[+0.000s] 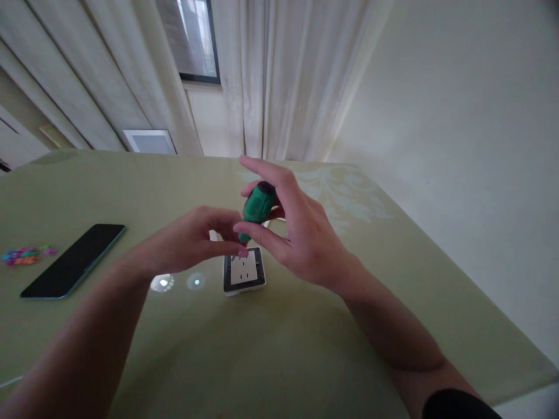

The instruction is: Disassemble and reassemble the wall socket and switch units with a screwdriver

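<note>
A stubby green screwdriver [258,203] with a black end cap is gripped in my right hand [301,233], its handle tilted, between thumb and fingers. My left hand [207,235] is closed in a pinch by the lower end of the screwdriver. What lies between those fingertips is hidden. Directly beneath both hands is a wall socket [244,274] with a white face, a dark frame and a white base, resting on the table. The screwdriver's shaft and tip cannot be seen.
A light green cloth covers the table [271,355]. On the left lie a dark tablet [76,259] and a pile of small colourful pieces [26,255]. Pale curtains [288,81] hang beyond the far edge, and a plain wall [471,145] runs along the right.
</note>
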`<action>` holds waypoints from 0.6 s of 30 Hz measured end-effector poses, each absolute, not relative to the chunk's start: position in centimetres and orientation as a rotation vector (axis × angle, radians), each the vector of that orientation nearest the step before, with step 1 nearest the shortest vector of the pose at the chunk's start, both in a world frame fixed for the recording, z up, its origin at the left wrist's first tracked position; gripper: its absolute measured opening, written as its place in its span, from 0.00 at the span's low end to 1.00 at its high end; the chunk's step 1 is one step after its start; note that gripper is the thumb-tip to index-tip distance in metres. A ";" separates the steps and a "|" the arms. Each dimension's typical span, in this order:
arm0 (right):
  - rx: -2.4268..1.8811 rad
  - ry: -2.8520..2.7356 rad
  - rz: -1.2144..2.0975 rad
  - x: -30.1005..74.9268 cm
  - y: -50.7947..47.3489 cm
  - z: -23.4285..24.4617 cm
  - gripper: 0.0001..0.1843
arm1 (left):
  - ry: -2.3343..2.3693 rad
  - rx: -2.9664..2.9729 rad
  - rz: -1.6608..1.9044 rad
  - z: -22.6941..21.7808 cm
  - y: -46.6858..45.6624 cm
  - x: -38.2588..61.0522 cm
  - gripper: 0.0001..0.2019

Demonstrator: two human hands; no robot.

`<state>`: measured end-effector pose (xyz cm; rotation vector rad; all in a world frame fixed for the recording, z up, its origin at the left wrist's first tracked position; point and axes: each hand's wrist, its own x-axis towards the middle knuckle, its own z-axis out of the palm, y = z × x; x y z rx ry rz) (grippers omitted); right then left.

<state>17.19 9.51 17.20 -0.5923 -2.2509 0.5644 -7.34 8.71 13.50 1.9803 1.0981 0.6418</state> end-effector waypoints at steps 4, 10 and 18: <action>-0.508 -2.271 0.566 15.5 9.9 15.3 0.34 | 1.260 2.011 0.360 13.3 8.6 -10.4 0.11; -0.502 -2.313 0.553 14.5 9.9 14.2 0.32 | 1.204 1.906 0.206 10.4 9.6 -10.7 0.12; -0.529 -2.308 0.494 14.5 10.3 14.1 0.31 | 1.178 1.905 0.184 8.6 10.5 -9.5 0.10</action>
